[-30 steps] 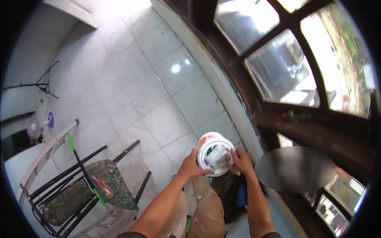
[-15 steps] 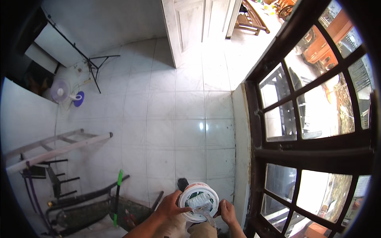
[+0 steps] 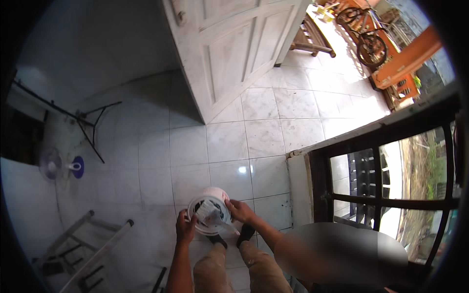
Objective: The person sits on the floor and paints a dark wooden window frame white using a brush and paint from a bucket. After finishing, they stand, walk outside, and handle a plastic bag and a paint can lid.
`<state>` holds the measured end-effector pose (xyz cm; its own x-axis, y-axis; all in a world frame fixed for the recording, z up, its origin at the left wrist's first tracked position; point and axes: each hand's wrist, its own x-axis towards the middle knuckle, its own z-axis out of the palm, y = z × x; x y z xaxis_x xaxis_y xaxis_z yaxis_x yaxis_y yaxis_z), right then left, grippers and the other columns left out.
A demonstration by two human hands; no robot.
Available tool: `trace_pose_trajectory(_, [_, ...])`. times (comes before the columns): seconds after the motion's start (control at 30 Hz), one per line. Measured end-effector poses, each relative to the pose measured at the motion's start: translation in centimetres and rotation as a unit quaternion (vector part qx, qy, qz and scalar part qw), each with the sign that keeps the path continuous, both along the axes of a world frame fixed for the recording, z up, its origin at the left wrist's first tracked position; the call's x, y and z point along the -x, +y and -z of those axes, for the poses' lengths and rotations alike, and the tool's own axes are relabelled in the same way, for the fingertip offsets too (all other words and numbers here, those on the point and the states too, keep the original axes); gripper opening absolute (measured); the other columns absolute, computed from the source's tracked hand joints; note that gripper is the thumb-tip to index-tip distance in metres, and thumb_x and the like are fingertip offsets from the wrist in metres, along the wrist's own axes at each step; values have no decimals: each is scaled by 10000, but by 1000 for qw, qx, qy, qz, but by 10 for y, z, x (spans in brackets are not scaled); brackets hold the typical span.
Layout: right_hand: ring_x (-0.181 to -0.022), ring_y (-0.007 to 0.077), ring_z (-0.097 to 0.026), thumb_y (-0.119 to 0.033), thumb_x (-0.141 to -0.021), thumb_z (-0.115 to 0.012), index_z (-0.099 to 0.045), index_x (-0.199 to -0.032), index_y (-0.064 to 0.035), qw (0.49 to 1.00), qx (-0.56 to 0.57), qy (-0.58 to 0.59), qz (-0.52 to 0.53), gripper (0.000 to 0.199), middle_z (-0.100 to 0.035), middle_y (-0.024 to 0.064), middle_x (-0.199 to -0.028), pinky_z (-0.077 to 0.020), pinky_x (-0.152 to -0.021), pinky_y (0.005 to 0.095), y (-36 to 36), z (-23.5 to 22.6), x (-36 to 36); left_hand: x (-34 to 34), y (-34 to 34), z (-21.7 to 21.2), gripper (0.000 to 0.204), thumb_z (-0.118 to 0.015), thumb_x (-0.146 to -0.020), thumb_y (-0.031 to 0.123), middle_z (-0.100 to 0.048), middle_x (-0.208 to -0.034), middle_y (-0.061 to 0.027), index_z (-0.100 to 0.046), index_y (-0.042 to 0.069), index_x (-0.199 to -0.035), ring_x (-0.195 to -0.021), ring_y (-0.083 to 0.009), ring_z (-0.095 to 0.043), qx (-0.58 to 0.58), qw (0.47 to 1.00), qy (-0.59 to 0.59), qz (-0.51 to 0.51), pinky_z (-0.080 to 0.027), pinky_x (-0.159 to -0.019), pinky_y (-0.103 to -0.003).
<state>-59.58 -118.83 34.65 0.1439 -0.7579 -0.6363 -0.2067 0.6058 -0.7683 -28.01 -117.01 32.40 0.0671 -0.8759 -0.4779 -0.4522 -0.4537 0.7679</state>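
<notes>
A round white bucket [image 3: 215, 194] is held in front of my legs, between both hands. Its inside shows dark green and white. A brush [image 3: 206, 212] with broad white bristles rests across the bucket's opening, its handle slanting toward me and to the right. My left hand [image 3: 185, 227] grips the left side of the bucket. On the right, my right hand [image 3: 239, 211] clasps the rim, and its fingertips are partly hidden. Neither hand appears to be on the brush handle.
A white panelled door [image 3: 229, 58] stands open ahead. A dark-framed window [image 3: 378, 178] is at the right. To the left are a ladder [image 3: 105, 246], a purple-and-white fan [image 3: 51, 163] and a black tripod stand [image 3: 93, 124]. A bicycle [image 3: 371, 49] is outside.
The view has turned right and forward, toward the doorway. My hands and the bucket now appear farther left and higher, and my right hand has moved up along the bucket's rim.
</notes>
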Motion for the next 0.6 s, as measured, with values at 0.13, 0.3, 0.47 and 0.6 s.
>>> trace_pose_trajectory(0.13, [-696, 204, -754, -695, -1176, -393, -708, -1209, 44, 998, -65, -7, 12, 804, -731, 134, -862, -647, -663, 360, -145, 98, -8, 9, -150, 75, 741, -776, -1014, 611, -765, -1144, -229, -663, -8, -1408, -1004, -347, -744, 42, 997, -59, -3, -584, -875, -468])
trace_pose_trajectory(0.3, [-660, 230, -734, -782, -1128, -414, -713, -1071, 60, 998, -44, 40, 19, 896, -714, 156, -807, -614, -639, 380, -279, 176, -67, -36, -294, 154, 776, -718, -1018, 702, -747, -1083, -254, -691, 4, -1355, -994, -395, -733, 60, 994, -89, -1, -574, -897, -496])
trace_pose_trajectory(0.47, [-699, 189, -698, -789, -1130, -403, -688, -1056, 8, 991, -99, 19, 86, 849, -674, 91, -820, -622, -685, 354, -371, 241, -106, -72, -406, 204, 826, -555, -1099, 721, -772, -1225, -281, -682, -22, -1434, -1126, -398, -762, -18, 1000, -23, -7, -584, -989, -495])
trace_pose_trajectory(0.6, [-757, 203, -708, -848, -1096, -399, -707, -1145, 4, 988, -144, 27, 45, 907, -722, 109, -911, -608, -741, 363, -407, 280, -121, -100, -423, 245, 897, -410, -1115, 787, -690, -1477, -277, -591, 63, -1613, -1366, -389, -690, -137, 978, 121, -105, -515, -1188, -474])
